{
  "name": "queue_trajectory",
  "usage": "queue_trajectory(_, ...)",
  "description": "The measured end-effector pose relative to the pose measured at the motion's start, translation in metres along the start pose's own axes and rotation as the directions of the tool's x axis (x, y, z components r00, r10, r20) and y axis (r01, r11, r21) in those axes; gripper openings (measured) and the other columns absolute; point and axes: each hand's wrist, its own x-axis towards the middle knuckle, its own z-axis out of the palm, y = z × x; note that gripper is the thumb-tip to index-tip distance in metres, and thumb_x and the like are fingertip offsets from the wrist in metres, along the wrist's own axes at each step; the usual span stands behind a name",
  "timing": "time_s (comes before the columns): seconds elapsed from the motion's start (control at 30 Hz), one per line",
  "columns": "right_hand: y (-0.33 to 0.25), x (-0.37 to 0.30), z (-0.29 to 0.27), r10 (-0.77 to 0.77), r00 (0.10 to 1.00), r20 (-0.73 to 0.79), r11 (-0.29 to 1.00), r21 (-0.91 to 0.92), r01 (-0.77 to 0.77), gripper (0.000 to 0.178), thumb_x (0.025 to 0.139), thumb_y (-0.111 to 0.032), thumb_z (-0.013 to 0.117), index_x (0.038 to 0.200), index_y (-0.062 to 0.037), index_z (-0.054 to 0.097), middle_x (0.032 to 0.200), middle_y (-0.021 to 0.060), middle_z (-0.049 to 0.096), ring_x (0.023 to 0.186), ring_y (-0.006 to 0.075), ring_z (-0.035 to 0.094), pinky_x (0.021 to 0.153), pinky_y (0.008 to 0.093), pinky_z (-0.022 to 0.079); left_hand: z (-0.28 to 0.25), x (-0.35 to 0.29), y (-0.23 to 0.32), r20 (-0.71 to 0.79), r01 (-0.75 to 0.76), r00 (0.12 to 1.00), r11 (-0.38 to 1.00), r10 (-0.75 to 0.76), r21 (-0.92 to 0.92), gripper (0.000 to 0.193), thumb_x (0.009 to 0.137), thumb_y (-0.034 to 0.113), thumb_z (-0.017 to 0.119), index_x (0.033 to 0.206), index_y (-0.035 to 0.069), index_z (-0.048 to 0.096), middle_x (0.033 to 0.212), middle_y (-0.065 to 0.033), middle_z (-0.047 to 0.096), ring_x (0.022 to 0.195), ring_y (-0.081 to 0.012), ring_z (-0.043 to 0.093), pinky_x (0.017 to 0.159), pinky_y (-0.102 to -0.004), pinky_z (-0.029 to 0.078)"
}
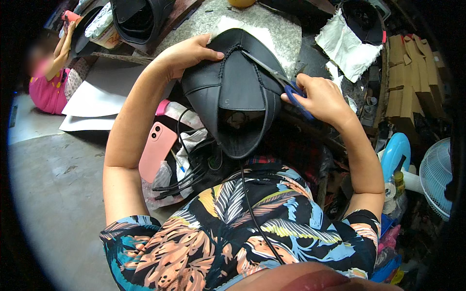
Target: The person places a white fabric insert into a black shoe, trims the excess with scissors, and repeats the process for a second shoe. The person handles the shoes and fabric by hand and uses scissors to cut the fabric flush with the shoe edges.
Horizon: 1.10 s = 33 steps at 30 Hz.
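Note:
In the middle of the head view is a black leather shoe upper [241, 80], its opening toward me. Thick puckered stitching runs along both sides of its top panel. My left hand [203, 52] grips the upper at its far left edge, thumb on top and fingers hidden beneath. Closed through the handles of blue-handled scissors [279, 77], my right hand [323, 99] is at the upper's right side. The blades lie along the right-hand seam, tips near its far end. Whether they touch the thread is too small to tell.
Beyond the upper lies a grey stone slab [194, 26]. White cloth [347, 46] lies at the far right, near cardboard pieces [405, 82]. A fan [437, 177] stands right; a pink phone [158, 150] rests left of my lap. Another person [48, 89] sits far left.

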Motion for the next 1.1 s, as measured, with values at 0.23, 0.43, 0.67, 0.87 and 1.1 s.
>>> queue_trajectory(0.23, 0.027, -0.026, 0.001, 0.204, 0.978, -0.033, 0.576, 0.812, -0.093, 0.051, 0.083, -0.039, 0.081, 0.103, 0.0018, 0.060, 0.073, 0.0028, 0.062, 0.064, 0.0144, 0.061, 0.060, 0.0345, 0.048, -0.002, -0.014, 0.013, -0.100, -0.330, 0.942, 0.935, 0.320, -0.125, 0.037, 0.088, 0.003, 0.071, 0.125, 0.003, 0.063, 0.106, -0.0054, 0.070, 0.091, -0.0129, 0.067, 0.081, -0.0296, 0.057)
queue_trajectory(0.43, 0.023, -0.052, -0.022, 0.190, 0.948, -0.257, 0.910, 0.408, -0.071, 0.050, 0.078, -0.039, 0.080, 0.106, -0.0040, 0.058, 0.083, 0.0121, 0.067, 0.078, 0.0261, 0.069, 0.073, 0.0369, 0.051, -0.014, -0.031, 0.031, -0.142, -0.408, 0.912, 0.826, 0.384, -0.390, 0.036, 0.084, 0.000, 0.074, 0.120, 0.002, 0.067, 0.106, -0.0054, 0.071, 0.091, -0.0135, 0.068, 0.084, -0.0284, 0.058)
queue_trajectory(0.67, 0.010, -0.052, -0.016, 0.133, 0.940, -0.315, 0.921, 0.388, 0.000, 0.042, 0.079, -0.039, 0.081, 0.091, -0.0050, 0.059, 0.066, 0.0074, 0.062, 0.057, 0.0221, 0.061, 0.058, 0.0354, 0.047, -0.004, -0.037, 0.031, -0.139, -0.411, 0.911, 0.821, 0.389, -0.397, 0.035, 0.082, 0.001, 0.077, 0.116, 0.002, 0.069, 0.105, -0.0053, 0.072, 0.089, -0.0136, 0.068, 0.084, -0.0305, 0.058)
queue_trajectory(0.87, 0.014, -0.053, 0.005, 0.160, 0.986, -0.051, 0.522, 0.852, -0.041, 0.029, 0.081, -0.018, 0.081, 0.090, -0.0038, 0.057, 0.065, -0.0003, 0.054, 0.058, 0.0048, 0.049, 0.054, 0.0245, 0.041, -0.002, -0.041, 0.024, -0.188, -0.427, 0.904, 0.832, 0.384, -0.354, 0.034, 0.081, 0.001, 0.077, 0.114, 0.002, 0.070, 0.104, -0.0053, 0.072, 0.089, -0.0137, 0.069, 0.085, -0.0298, 0.058)
queue_trajectory(1.1, 0.014, -0.056, 0.005, 0.080, 0.975, -0.205, 0.763, 0.642, 0.073, 0.028, 0.083, -0.016, 0.079, 0.087, -0.0040, 0.055, 0.067, -0.0028, 0.049, 0.059, 0.0044, 0.048, 0.054, 0.0239, 0.038, -0.011, -0.042, 0.021, -0.161, -0.424, 0.905, 0.818, 0.393, -0.389, 0.033, 0.081, 0.002, 0.078, 0.113, 0.003, 0.071, 0.103, -0.0053, 0.073, 0.088, -0.0136, 0.069, 0.085, -0.0285, 0.056)
